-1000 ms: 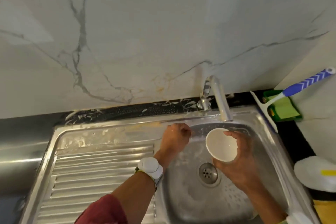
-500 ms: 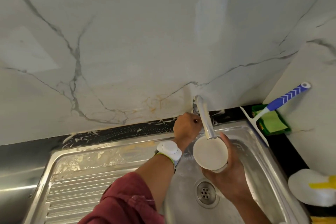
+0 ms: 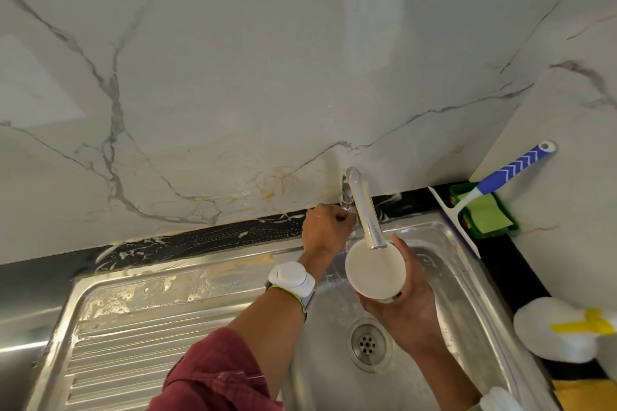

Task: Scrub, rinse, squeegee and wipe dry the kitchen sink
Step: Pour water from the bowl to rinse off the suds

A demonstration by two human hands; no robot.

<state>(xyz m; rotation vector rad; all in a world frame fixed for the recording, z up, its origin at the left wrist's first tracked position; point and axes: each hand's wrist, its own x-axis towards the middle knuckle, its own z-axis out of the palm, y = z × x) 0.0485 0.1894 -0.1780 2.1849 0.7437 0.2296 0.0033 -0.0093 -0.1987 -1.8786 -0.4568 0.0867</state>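
Since the frame a second ago, the left hand (image 3: pixel 329 227) has left the sink's back rim and gone up to the base of the tap (image 3: pixel 364 210), just right of frame centre, while the right hand (image 3: pixel 400 297) has lifted the small white bowl (image 3: pixel 375 269) up under the spout. Left fingers are curled tight at the tap's base, apparently round the valve handle, though the handle itself is hidden by the knuckles. Right fingers and thumb wrap the bowl's wall from below and behind, mouth tilted toward the camera, spout tip over its rim. No stream shows clearly, so whether water is running cannot be told. Below both hands, the steel sink (image 3: pixel 467 294) fills the lower frame, wet around the drain (image 3: pixel 366 343), with soap streaks on its drainboard (image 3: pixel 140 337) at lower left. Judging by its look, the bowl is light, rigid and likely slick when wet; it will grow heavier as it fills, so a cupped hold under the base suits it better than a rim pinch. At centre right, the squeegee (image 3: pixel 467 207) leans in the corner over a green sponge (image 3: pixel 484 215), and is best taken by its blue handle.
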